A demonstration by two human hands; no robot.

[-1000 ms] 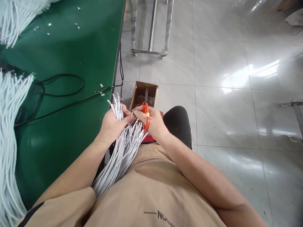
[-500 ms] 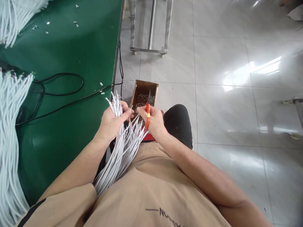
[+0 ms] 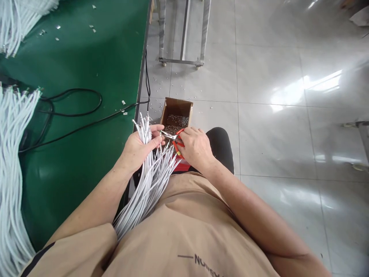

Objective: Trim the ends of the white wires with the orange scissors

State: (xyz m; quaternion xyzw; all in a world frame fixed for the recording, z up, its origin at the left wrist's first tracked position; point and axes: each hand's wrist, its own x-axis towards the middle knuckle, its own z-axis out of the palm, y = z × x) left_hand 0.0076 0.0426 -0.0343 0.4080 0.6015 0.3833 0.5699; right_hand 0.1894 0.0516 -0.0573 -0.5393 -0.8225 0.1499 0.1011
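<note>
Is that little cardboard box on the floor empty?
No, the cardboard box holds a layer of small silvery metal bits, just beyond the scissors in the right hand.

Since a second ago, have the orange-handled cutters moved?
Yes. The cutters in the right hand swung from pointing up over the cardboard box to pointing left, tips toward the left hand and its cable bundle.

A bundle of thin white cables point(image 3: 145, 169) fans upward beside orange-handled cutters point(image 3: 173, 139) lying level.
</note>
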